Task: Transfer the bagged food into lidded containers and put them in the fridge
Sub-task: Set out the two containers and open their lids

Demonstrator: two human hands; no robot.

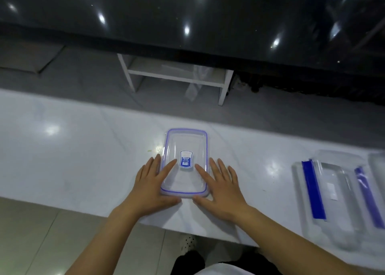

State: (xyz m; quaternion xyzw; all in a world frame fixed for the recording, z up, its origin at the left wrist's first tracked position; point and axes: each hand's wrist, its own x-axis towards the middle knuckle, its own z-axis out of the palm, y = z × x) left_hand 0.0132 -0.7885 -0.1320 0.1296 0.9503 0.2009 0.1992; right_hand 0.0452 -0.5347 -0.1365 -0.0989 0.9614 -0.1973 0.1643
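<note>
Both hands are lying flat, fingers straight: left hand (153, 184) and right hand (219, 186) pressing the lid on the clear container (184, 145) mid-counter (83, 150). Risk: uneven pressing is leaving a corner unsealed, or skidding it toward the near edge.

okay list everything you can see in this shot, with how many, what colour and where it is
lidded container: one, clear with blue seal and blue label, centre of the counter
counter: one, white, glossy, across the middle
clear bags: at least two, transparent with blue zip strips, on the counter at right, contents unclear
white shelf frame: one, on the floor beyond the counter
dark glossy surface: one, black, far side
shoe: one, white, perforated, below the counter edge
left hand: flat, fingers straight, on the container's left edge
right hand: flat, fingers straight, on its right edge
</note>
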